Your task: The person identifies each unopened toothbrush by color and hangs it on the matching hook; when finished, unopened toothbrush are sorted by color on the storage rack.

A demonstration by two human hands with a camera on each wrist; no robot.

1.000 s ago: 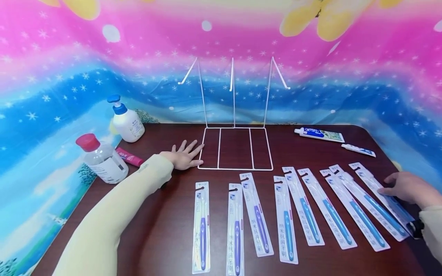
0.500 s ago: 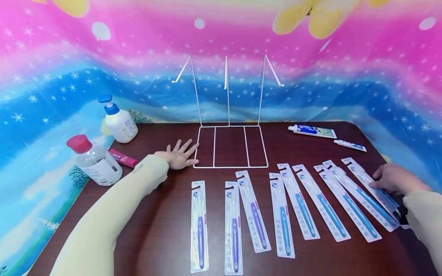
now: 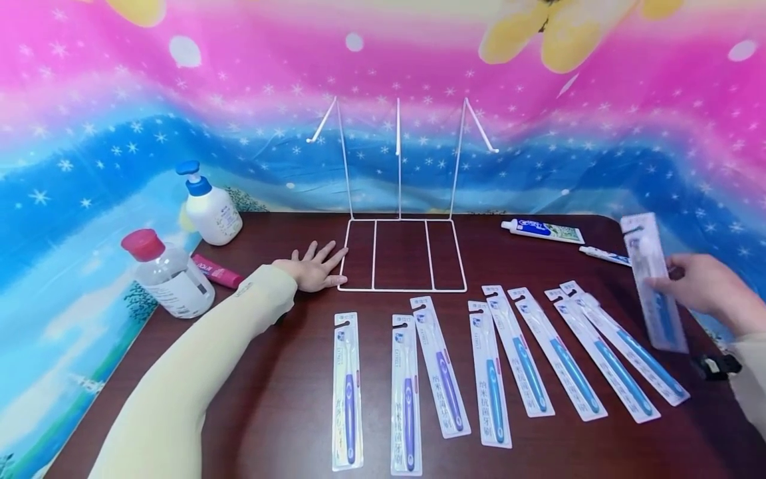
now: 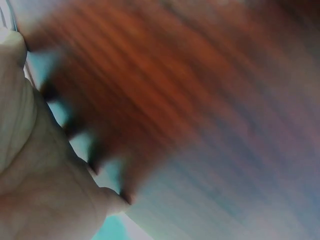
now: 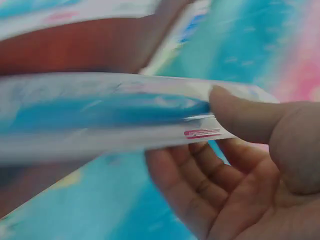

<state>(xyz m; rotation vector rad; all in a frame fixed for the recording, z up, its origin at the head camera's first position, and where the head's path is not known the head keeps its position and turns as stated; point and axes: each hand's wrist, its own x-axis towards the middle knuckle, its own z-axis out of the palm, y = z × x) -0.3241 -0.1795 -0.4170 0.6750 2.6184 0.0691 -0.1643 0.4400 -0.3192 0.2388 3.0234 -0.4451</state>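
Note:
My right hand (image 3: 709,286) pinches a packaged blue toothbrush (image 3: 651,279) by its right edge, raised above the table's right side. In the right wrist view the thumb lies on the front of the pack (image 5: 115,112), with fingers curled behind it. My left hand (image 3: 312,267) lies flat with spread fingers on the table, its fingertips at the left side of a white wire rack (image 3: 403,290). Three bare hooks jut from the rack's uprights. Several blue toothbrush packs (image 3: 562,356) and three purple ones (image 3: 348,392) lie in a row in front.
At the left stand a clear bottle with a red cap (image 3: 173,283) and a white pump bottle (image 3: 212,213), with a pink tube (image 3: 217,271) beside them. Two toothpaste tubes (image 3: 547,231) lie at the back right. A patterned cloth (image 3: 269,133) hangs behind the dark table (image 3: 287,399).
My right hand has picked up the rightmost blue toothbrush pack from the table and lifted it upward. My left hand stays at the rack.

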